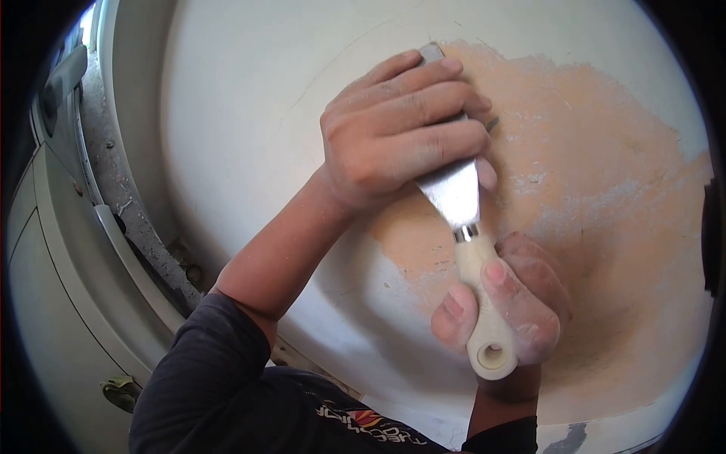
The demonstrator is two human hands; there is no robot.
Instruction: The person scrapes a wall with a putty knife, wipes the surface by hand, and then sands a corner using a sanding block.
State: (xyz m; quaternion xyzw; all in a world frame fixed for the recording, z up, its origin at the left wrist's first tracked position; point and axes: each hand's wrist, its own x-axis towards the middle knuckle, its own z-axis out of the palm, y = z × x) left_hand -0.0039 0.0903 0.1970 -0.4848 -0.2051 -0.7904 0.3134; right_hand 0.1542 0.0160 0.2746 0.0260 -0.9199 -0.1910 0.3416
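My right hand [522, 295] is closed around the pale handle of a putty knife [488, 333], thumb along the handle. Its shiny metal blade points up and away, running under my left hand [408, 125]. The fingers of that hand are bent over the blade and pressed together. A grey metal end [431, 53] sticks out past the fingertips; whether it belongs to the same knife is hidden. Behind both hands is a curved white panel [242, 98] with a broad, rough orange-tan patch [605, 151] of filler-like material.
On the left stands a pale car door [53, 303] with a handle [66, 79]. A narrow strip of littered floor [125, 181] shows between it and the panel. Something yellow-green [121, 391] is at the lower left. A dark object [711, 238] borders the right side.
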